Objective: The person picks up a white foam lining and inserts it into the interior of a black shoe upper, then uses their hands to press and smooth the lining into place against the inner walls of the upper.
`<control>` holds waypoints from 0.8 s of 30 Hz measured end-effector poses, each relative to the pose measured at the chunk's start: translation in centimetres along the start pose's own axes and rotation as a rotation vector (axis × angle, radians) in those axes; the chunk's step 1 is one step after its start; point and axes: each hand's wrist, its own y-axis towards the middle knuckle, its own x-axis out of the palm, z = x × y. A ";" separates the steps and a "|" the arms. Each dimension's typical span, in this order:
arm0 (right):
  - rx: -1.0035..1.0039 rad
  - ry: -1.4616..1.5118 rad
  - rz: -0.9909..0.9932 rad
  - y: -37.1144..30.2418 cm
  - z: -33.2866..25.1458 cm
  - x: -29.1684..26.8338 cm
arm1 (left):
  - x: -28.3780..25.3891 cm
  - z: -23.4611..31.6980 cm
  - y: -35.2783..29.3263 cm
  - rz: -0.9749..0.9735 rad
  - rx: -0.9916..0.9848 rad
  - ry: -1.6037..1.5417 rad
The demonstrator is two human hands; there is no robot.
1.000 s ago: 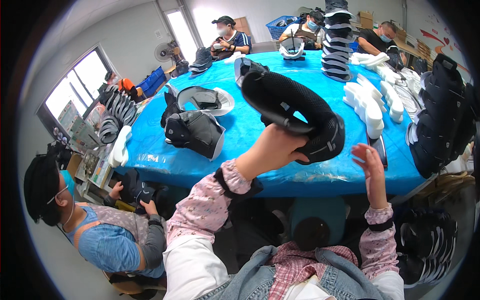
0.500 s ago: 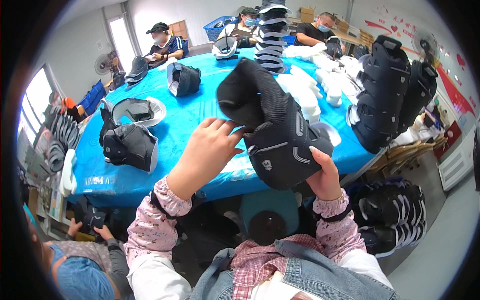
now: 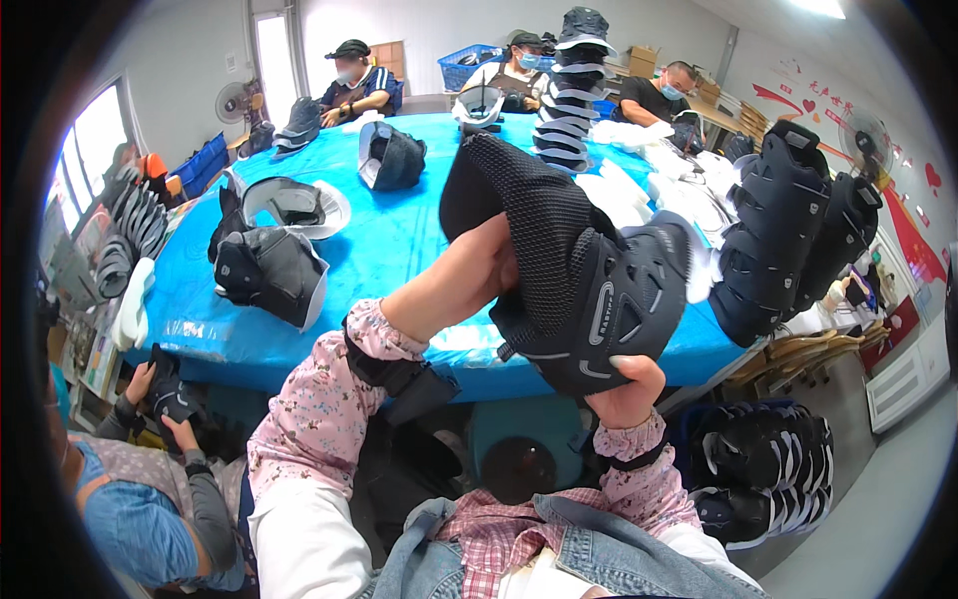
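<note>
I hold a black padded boot-shaped piece [image 3: 574,270] with a mesh upper and grey moulded lower part up in front of me. My left hand [image 3: 461,278] grips its left side, fingers partly tucked behind the mesh. My right hand [image 3: 627,387] pinches its lower edge from beneath, thumb on the front. Both forearms wear floral sleeves with black wrist bands. The piece hangs above the near edge of the blue-covered table [image 3: 389,250].
Black pieces [image 3: 267,272] and a white-rimmed one [image 3: 289,205] lie on the table's left. A tall stack [image 3: 574,85] stands at the back, and stacked black boots [image 3: 788,235] at the right. Three people sit at the far side; a person [image 3: 150,499] crouches at lower left.
The piece has been turned and brought closer, its mesh side now toward me. My right hand has shifted to its lower edge. My view has swung slightly right.
</note>
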 end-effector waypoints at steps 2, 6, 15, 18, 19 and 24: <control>-0.027 0.263 -0.140 -0.1 -0.3 -1.1 | 0.5 -0.4 0.4 -0.057 0.016 -0.093; 0.000 0.391 -0.051 -0.1 -0.9 0.4 | 0.6 -1.3 0.5 -0.118 0.232 0.175; -0.176 0.210 -0.098 -0.1 -1.1 2.2 | -0.2 -2.6 4.4 0.302 0.648 0.715; -0.230 0.102 0.089 -0.8 -1.3 3.8 | -0.8 -1.4 5.6 0.321 0.652 0.840; -0.237 0.096 0.106 -0.9 -1.4 3.7 | -0.2 -1.0 5.9 0.336 0.651 0.894; -0.169 0.104 0.091 -1.4 -1.4 2.6 | 0.6 -2.0 6.5 0.355 0.611 1.071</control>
